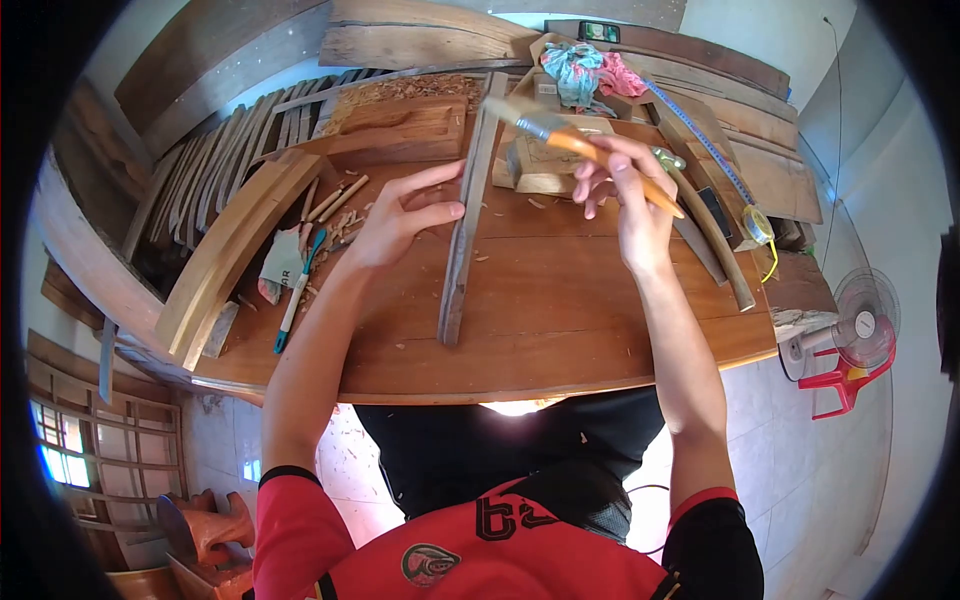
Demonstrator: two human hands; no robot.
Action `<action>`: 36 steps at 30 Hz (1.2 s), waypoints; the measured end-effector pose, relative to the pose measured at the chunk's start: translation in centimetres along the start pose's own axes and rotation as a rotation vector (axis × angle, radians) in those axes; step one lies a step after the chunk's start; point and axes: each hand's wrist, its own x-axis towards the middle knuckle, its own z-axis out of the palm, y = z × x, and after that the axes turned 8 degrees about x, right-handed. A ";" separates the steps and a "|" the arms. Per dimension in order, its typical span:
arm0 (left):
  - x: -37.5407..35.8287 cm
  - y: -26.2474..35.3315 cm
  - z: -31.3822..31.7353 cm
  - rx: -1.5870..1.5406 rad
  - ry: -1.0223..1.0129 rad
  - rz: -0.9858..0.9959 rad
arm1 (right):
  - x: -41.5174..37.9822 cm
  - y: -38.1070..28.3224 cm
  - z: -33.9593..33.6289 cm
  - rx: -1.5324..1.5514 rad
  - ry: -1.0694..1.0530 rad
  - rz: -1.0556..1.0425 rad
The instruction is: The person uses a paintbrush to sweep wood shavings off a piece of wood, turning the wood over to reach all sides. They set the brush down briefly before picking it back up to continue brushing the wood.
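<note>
My left hand (398,218) holds a long, narrow wooden strip (463,245) from its left side. Its thumb and index finger are at the near edge, a little apart; the other fingers are mostly hidden. The strip runs away from me over the middle of the table, its near end close to the front. My right hand (632,195) grips a paintbrush (572,140) by its orange handle. The bristles point left, near the far part of the strip. A carved wooden block (550,165) lies behind the brush.
Curved wood pieces (235,245) and a teal-handled tool (297,290) lie left on the wooden table (570,320). Wood shavings (400,95) and crumpled cloths (580,75) are at the back. On the right are a tape measure (757,225) and a fan (866,320).
</note>
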 end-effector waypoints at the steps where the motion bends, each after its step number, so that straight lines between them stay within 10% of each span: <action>1: -0.1 0.4 0.3 -0.004 0.005 -0.017 | 0.1 -0.1 -0.1 -0.029 0.000 -0.007; 18: -0.3 1.0 0.3 -0.068 0.079 0.003 | -1.4 0.7 0.1 -0.138 -0.421 0.409; 36: 0.1 -0.8 -0.7 -0.044 -0.012 -0.039 | 0.1 0.4 -0.6 0.103 -0.001 0.108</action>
